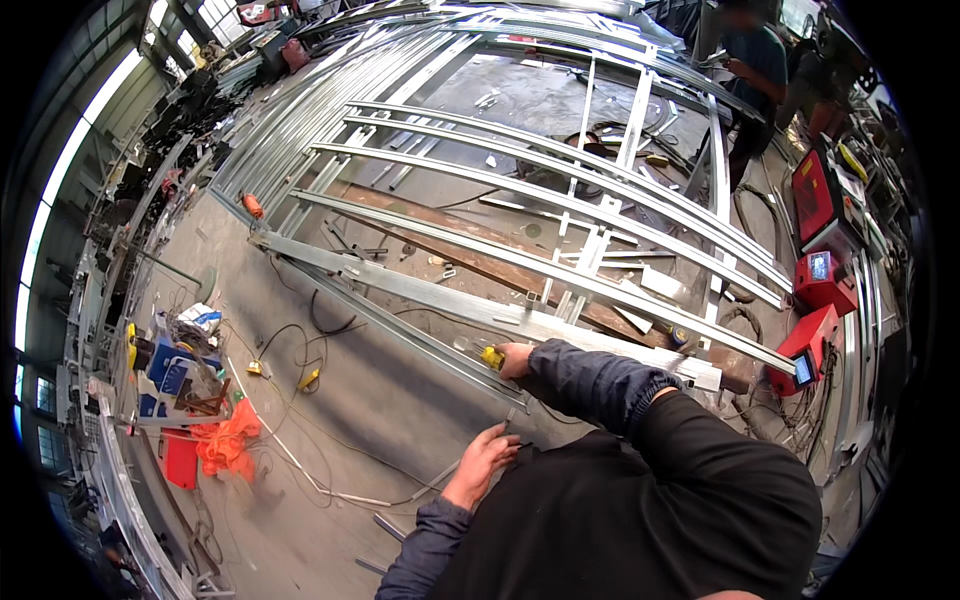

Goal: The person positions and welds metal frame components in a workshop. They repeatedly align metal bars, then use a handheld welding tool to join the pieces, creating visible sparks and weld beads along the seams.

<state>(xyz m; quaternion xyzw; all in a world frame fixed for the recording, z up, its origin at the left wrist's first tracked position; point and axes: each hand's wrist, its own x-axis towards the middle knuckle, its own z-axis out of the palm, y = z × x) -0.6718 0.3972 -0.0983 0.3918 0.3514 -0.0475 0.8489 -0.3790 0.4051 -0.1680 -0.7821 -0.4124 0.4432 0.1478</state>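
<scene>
My right hand (514,361) is closed around a small yellow tool (492,357), whose kind I cannot make out. It is just above the near edge of a long silver metal beam (430,290). Below and to the left, my left hand (484,464) has its fingertips drawn together near the end of a thin metal channel (410,345). A slim dark thing (510,415) shows at those fingertips, too small to name. Both of my forearms wear dark padded sleeves.
Long parallel metal rails (480,185) cross ahead. Red machines (825,282) with small screens stand at right. Cables and yellow tools (310,380) lie on the floor at left, near an orange bag (228,440) and a blue box (172,370). Another person (757,70) stands at far right.
</scene>
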